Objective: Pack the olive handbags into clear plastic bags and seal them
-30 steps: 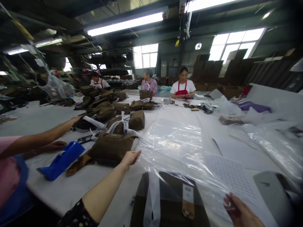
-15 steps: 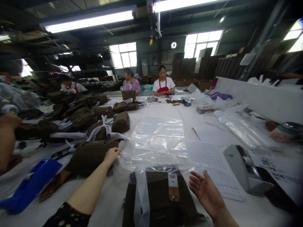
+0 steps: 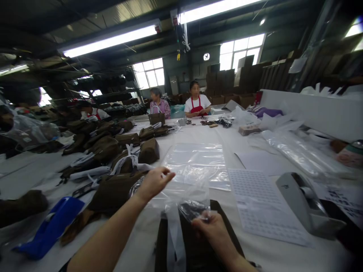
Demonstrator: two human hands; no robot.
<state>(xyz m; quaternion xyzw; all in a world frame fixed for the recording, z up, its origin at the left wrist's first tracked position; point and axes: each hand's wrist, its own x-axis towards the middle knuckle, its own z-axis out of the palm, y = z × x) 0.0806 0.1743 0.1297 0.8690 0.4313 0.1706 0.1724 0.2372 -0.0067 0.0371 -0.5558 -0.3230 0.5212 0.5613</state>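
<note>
My left hand [image 3: 157, 181] is closed in a pinch on the left part of a clear plastic bag [image 3: 184, 185]. Bunched plastic gathers at my right hand [image 3: 208, 226], whose fingers are closed on the bag's near edge. Under that hand lies a dark olive bag [image 3: 195, 249] with a white strap wrap [image 3: 174, 238] running down its front. More flat clear plastic bags [image 3: 195, 155] lie just beyond my hands.
Olive bags [image 3: 104, 151] are piled at the left, near a blue tape dispenser [image 3: 52, 226]. Printed sheets [image 3: 263, 204] and a grey dispenser [image 3: 306, 204] are at the right. People [image 3: 197, 104] sit across the table.
My left hand has moved right and up. My right hand, open before, has moved left and closed on the plastic, which is now bunched. The other person's arm at the far left has gone from view.
</note>
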